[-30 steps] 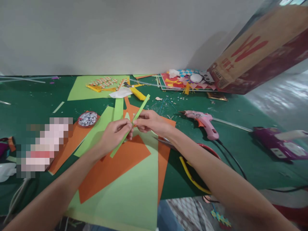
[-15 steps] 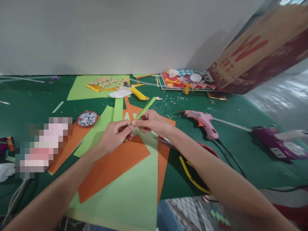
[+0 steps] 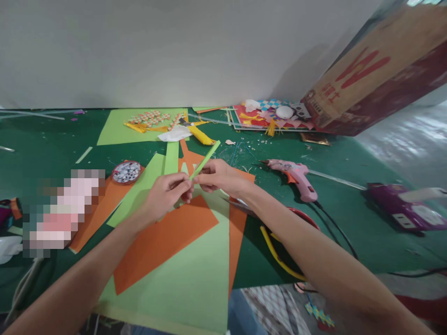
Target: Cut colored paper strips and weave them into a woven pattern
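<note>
Both my hands meet over the middle of a green table (image 3: 42,139), pinching one narrow green paper strip (image 3: 206,159). My left hand (image 3: 167,193) grips its lower part, fingers closed. The fingers of my right hand (image 3: 218,176) are pinched on the strip just above, and its free end points up and to the right. Under the hands lie orange paper (image 3: 167,242) and light green paper sheets (image 3: 195,279).
A pink glue gun (image 3: 296,177) lies to the right, with its black cord trailing toward the near edge. A round tin of googly eyes (image 3: 126,172) sits left of the hands. Paper crafts (image 3: 268,116) and a tilted cardboard box (image 3: 377,74) stand at the back right, a purple device (image 3: 401,209) far right.
The strip's lower part, which stuck out below my left hand, is no longer visible. Its free end dipped lower and rose slightly again. Both hands stayed in place.
</note>
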Available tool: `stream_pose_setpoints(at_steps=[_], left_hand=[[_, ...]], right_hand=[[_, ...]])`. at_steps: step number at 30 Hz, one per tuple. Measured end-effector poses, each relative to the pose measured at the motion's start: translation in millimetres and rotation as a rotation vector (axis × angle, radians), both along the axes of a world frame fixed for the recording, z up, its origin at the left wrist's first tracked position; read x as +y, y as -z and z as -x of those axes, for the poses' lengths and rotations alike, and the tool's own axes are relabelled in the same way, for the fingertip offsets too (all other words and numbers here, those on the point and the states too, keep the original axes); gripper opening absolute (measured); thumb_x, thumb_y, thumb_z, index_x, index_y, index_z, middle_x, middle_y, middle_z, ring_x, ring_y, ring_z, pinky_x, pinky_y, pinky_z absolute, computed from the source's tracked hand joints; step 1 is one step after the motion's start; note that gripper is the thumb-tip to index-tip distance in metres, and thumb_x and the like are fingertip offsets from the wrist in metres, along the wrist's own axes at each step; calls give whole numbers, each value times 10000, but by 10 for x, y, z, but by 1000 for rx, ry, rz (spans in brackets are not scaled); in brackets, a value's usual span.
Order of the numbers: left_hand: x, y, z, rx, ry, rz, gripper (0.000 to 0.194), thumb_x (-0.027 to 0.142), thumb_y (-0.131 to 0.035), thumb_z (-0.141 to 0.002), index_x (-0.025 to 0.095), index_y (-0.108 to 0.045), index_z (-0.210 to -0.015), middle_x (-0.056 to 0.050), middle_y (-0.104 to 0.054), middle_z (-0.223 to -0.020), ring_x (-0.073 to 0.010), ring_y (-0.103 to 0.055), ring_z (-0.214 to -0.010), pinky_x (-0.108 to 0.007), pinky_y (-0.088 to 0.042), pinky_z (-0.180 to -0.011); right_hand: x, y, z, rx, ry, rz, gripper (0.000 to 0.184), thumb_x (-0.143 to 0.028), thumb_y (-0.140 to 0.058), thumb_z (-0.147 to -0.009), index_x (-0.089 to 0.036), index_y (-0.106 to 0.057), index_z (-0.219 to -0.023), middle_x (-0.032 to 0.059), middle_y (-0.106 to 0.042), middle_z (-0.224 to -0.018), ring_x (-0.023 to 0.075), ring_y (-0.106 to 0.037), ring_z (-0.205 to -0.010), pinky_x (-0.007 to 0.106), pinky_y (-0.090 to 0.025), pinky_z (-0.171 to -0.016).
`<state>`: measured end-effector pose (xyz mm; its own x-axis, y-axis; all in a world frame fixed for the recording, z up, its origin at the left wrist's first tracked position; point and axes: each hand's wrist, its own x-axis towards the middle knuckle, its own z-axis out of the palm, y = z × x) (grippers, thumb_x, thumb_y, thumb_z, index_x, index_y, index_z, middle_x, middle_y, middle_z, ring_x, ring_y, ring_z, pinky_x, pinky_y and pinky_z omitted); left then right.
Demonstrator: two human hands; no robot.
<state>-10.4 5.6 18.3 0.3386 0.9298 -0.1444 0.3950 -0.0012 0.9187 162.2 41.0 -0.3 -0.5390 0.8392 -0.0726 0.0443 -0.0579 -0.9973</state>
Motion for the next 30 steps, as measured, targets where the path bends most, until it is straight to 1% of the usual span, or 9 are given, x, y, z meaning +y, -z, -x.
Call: stream_pose_setpoints(at_steps=[2,5,10,13,17,21,23,27,30], left_hand=[[1,2,5,8,13,18,237,330,-498,-811,188,-518,-623,4,-581,-623,-127,-572,-607,-215,-414,-499],[3,-9,8,5,29,34,243,330,-495,-814,189,-519,-618,6,-572,-606,-124,-557,-596,-204,-397,-471],[-1,-19,15,-32,36,70,259,360,-501,-816,194,-525,-620,7,-554,-595,-121,-519,-561,-198,-374,-426],[-4,-2,28,-38,47,68,264,363,-501,-822,194,-532,-622,5,-562,-600,-124,-527,-573,-198,-381,-437],[1,3,21,-59,46,92,263,366,-516,-817,189,-532,-623,2,-581,-609,-131,-556,-604,-212,-414,-493],[9,-10,6,-53,51,86,277,393,-493,-832,185,-547,-658,-6,-581,-622,-138,-557,-609,-222,-413,-495],[11,-9,10,-46,58,68,278,382,-474,-846,186,-543,-662,0,-564,-614,-130,-538,-591,-215,-400,-477],[11,-4,26,-29,66,47,254,331,-466,-839,188,-530,-639,19,-538,-587,-103,-477,-517,-208,-370,-453],[10,-13,27,-17,65,26,249,306,-462,-825,185,-538,-621,19,-540,-574,-100,-468,-506,-211,-364,-462]], right_hand=[[-2,11,10,30,-7,-5,109,-194,-578,-673,-165,-529,-581,-76,-428,-419,37,-340,-384,210,-216,-402],[-2,6,1,26,44,-2,105,-169,-538,-635,-181,-480,-549,-83,-385,-387,38,-301,-380,218,-204,-409],[24,-34,-56,45,150,8,60,-178,-543,-605,-185,-483,-609,-81,-395,-405,47,-314,-378,228,-188,-409],[27,-52,-60,51,169,15,61,-184,-541,-594,-185,-481,-600,-86,-376,-409,46,-309,-375,229,-178,-407],[-2,-38,-15,28,100,25,77,-204,-537,-593,-180,-482,-545,-73,-393,-411,44,-313,-387,226,-194,-410],[-27,9,17,10,-23,13,71,-198,-512,-608,-156,-566,-591,-38,-493,-490,50,-361,-416,222,-231,-424],[-24,19,10,-7,-36,0,81,-197,-508,-620,-158,-575,-595,-43,-479,-477,51,-352,-415,223,-230,-429],[-1,-6,-28,-62,59,-18,125,-192,-523,-628,-190,-473,-514,-63,-395,-393,58,-305,-404,235,-213,-433],[6,-39,-39,-33,128,-33,153,-181,-516,-623,-198,-435,-495,-60,-390,-389,57,-296,-406,242,-210,-434]])
